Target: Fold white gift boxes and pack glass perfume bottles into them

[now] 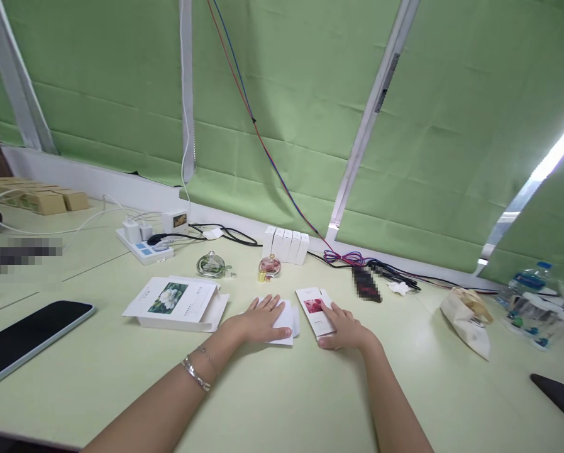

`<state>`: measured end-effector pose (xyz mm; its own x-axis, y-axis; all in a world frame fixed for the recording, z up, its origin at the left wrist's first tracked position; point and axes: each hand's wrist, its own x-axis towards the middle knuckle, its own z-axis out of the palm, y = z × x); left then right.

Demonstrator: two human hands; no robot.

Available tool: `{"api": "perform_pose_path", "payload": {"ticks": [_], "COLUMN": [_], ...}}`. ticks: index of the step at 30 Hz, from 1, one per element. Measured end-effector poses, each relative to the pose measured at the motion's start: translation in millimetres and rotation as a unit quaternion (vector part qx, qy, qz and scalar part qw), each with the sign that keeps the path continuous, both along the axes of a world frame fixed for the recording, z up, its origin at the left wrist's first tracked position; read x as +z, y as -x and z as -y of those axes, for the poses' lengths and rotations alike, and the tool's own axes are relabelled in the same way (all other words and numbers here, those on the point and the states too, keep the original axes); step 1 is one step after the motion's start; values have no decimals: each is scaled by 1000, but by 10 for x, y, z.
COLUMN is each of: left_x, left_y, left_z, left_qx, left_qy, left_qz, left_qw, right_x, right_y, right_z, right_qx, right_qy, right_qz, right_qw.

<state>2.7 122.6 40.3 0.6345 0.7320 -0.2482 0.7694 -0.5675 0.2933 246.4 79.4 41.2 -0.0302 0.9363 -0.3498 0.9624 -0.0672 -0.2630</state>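
Observation:
My left hand point(260, 319) lies flat with its fingers spread on a folded white paper or card piece point(284, 333). To its right, my right hand point(345, 327) rests on the right side of a white carton point(315, 306) printed with a red flower, thumb apart from the fingers. Behind the hands stand a glass bottle with pink-red contents point(269, 267) and one with green contents point(210, 265), small caps beside them. A larger white box point(180, 302) with a white flower picture lies left of my left hand, its right end open.
A black-screened phone point(31, 336) lies at the left. Farther back are a power strip point(144, 250) with plugs, several small white boxes point(286, 244) in a row, and tangled cables point(395, 274). A cloth pouch point(465, 321) and clear jars point(536, 318) stand at the right.

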Motion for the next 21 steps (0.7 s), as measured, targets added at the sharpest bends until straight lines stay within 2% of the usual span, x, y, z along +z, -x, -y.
{"api": "perform_pose_path", "payload": {"ticks": [13,17,21], "left_x": [-18,74,209], "left_y": [-11,18,87], "left_z": [40,55,59], "left_qx": [-9,-26,-12], "left_qy": [0,8,22], "left_qz": [-7,6,30], "left_qw": [1000,1000,999], "right_x": [-95,-83,-60], "right_y": [380,330,223], "right_z": [26,5,-29], "right_qx": [-92,-111,-140], "right_qy": [-65,-86,-97], "right_qz": [24,17,14], "right_qw": [993,990,985]}}
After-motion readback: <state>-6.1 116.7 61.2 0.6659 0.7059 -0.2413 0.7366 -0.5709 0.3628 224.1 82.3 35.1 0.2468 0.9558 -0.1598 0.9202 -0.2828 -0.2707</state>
